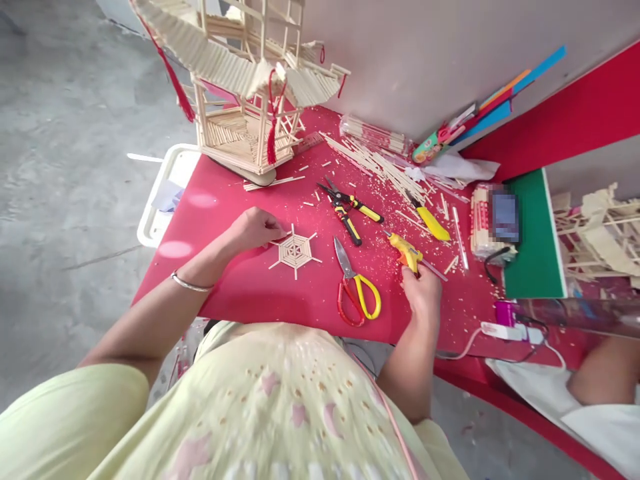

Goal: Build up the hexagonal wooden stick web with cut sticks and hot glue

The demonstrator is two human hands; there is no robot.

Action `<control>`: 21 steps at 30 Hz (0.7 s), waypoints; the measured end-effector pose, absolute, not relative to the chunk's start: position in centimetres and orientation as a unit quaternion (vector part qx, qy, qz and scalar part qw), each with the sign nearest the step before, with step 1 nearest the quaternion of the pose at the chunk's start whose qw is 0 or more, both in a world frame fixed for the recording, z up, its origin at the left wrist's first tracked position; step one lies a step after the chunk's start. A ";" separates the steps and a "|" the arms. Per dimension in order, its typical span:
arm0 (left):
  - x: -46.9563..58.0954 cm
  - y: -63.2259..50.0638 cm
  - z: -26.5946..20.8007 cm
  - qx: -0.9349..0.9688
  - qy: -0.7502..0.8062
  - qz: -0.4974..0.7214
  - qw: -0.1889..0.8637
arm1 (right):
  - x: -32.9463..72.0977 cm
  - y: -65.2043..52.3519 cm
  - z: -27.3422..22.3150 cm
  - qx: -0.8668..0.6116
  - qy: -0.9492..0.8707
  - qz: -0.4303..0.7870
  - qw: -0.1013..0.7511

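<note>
My left hand is closed in a pinch at the upper-left spoke of a small hexagonal web of thin wooden sticks, which lies flat on the red table. The exact contact of the fingertips is partly hidden. In my right hand is a yellow glue gun, its nozzle pointing up and left and a clear glue stick out of its back. Between my hands lie scissors with one red and one yellow handle. Black-and-yellow pliers rest above them.
A stick-built pavilion model with red tassels stands at the back left. Loose sticks and scraps cover the back right. Beyond the glue gun lies a yellow-handled cutter. At right are bundled sticks, a phone and a power strip.
</note>
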State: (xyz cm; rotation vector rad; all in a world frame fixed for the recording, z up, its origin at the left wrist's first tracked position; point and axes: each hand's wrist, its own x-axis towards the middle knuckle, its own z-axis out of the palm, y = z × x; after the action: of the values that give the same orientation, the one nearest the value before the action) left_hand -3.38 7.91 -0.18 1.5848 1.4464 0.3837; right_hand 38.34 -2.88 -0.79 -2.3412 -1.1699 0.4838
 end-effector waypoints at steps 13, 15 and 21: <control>-3.8 7.0 0.3 0.625 0.591 0.196 0.471 | 23.5 -0.5 5.1 -0.660 -0.714 0.100 0.209; -3.8 7.0 0.3 0.625 0.599 0.197 0.461 | 22.3 0.5 4.2 -0.660 -0.730 0.001 0.174; -3.8 7.2 0.5 0.623 0.601 0.175 0.469 | 21.1 2.0 2.6 -0.604 -0.783 -0.073 0.132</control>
State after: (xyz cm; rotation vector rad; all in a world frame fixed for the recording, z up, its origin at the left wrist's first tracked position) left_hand -3.84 7.16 0.51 1.5277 1.4721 0.4286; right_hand 21.12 2.05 2.64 -1.7526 -2.2713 -0.2122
